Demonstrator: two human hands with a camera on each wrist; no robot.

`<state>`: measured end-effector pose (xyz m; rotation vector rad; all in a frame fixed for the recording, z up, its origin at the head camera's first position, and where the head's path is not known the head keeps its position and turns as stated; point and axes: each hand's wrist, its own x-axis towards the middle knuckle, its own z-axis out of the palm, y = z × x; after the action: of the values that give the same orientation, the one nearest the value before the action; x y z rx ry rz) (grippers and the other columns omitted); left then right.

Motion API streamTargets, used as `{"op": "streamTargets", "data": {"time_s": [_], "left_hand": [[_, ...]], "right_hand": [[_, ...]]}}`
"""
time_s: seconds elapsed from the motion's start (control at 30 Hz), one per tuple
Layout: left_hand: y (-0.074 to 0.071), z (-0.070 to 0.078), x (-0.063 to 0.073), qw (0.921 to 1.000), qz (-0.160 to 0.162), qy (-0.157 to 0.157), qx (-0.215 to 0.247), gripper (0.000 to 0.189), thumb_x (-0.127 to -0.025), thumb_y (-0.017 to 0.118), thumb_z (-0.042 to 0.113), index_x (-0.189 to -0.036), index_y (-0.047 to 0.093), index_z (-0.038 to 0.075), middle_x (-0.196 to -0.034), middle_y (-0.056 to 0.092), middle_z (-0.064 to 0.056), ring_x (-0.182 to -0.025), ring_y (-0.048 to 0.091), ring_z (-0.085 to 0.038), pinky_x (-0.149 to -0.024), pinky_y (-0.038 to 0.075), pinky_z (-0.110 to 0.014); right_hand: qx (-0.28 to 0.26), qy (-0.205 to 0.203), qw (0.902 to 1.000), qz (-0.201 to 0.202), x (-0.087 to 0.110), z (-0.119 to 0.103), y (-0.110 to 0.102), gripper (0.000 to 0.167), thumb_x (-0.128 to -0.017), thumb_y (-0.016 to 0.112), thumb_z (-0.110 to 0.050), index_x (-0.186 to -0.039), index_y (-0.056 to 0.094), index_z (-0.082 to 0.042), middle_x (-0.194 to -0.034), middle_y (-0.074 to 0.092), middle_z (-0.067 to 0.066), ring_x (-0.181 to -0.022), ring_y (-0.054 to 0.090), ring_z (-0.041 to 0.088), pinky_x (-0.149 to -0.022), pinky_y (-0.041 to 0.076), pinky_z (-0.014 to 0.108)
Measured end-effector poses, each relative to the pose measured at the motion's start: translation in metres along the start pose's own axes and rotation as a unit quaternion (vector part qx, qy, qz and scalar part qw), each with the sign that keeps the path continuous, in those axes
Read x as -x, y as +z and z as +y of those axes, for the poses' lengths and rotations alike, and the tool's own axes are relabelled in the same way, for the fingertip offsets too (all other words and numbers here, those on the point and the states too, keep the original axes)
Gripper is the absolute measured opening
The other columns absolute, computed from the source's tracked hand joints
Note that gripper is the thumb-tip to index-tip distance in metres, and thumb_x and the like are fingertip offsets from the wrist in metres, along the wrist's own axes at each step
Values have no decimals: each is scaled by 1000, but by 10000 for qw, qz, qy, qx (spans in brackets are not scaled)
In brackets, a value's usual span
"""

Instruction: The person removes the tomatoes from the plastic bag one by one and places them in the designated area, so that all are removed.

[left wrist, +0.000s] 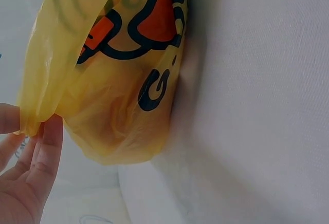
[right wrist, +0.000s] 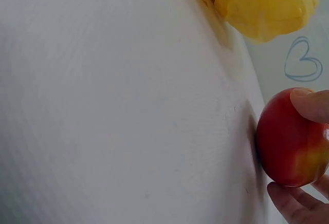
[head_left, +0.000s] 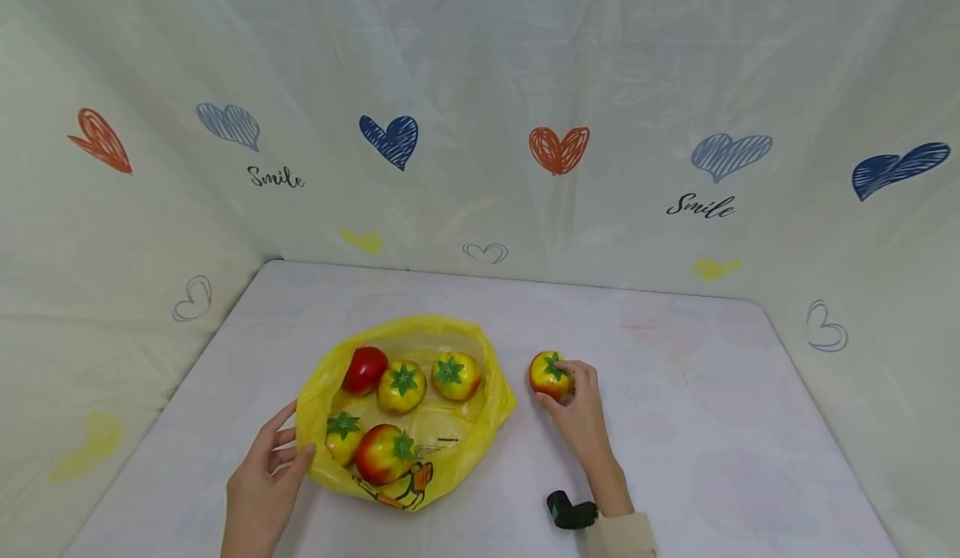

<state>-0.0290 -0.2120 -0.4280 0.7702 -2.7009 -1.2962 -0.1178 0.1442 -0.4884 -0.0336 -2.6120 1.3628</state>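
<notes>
A yellow plastic bag (head_left: 483,449) lies wide open on the table, its rim spread into a ring. Inside it are several tomatoes, among them a plain red one (head_left: 367,369) and yellow ones with green star-shaped tops (head_left: 402,386). At the bag's left side my left hand (head_left: 264,483) pinches the rim between thumb and fingers, seen close up in the left wrist view. To the right of the bag, my right hand (head_left: 581,412) grips a red-and-yellow tomato (right wrist: 290,142) with thumb and fingers on opposite sides. That tomato appears to touch the table or hover barely over it.
The white table (head_left: 697,424) extends around the bag, with its far edge against a pale curtain (head_left: 465,57) printed with hearts and lettering. More curtain hangs at both sides. A black strapped device (head_left: 572,511) sits at my right wrist.
</notes>
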Motion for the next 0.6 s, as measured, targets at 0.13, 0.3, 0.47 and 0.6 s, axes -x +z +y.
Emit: {"op": "streamTargets", "data": {"time_s": [0.13, 0.3, 0.47, 0.6], "left_hand": [[-5, 12, 7, 9999, -97, -25, 13, 60, -90, 60, 13, -144, 35, 18, -118, 56, -21, -94, 60, -26, -77, 57, -33], [-4, 13, 8, 10000, -28, -27, -34, 60, -90, 60, 13, -144, 35, 19, -116, 56, -20, -93, 60, -25, -76, 57, -35], [-3, 3, 3, 9999, -117, -10, -9, 62, -90, 61, 18, -145, 33, 21, -118, 55, -19, -94, 61, -24, -78, 56, -38], [0, -4, -1, 9999, -134, -1, -43, 63, -90, 62, 23, -145, 32, 24, -118, 55, -18, -92, 61, -20, -78, 56, -40]], "right_hand": [[-60, 220, 9996, -157, -8, 2, -1, 51, -77, 75, -9, -118, 45, -5, -126, 36, 19, -120, 40, 37, -105, 36, 55], [-31, 416, 9986, -318, -16, 2, -2, 51, -78, 73, -10, -119, 43, -4, -126, 33, 20, -121, 38, 39, -106, 34, 56], [18, 437, 9985, -333, -19, 1, -3, 52, -77, 74, -10, -118, 43, -3, -124, 34, 22, -119, 40, 40, -104, 36, 56], [-10, 524, 9980, -354, -18, 1, -3, 52, -77, 74, -11, -118, 43, -4, -125, 33, 21, -118, 39, 39, -104, 36, 56]]}}
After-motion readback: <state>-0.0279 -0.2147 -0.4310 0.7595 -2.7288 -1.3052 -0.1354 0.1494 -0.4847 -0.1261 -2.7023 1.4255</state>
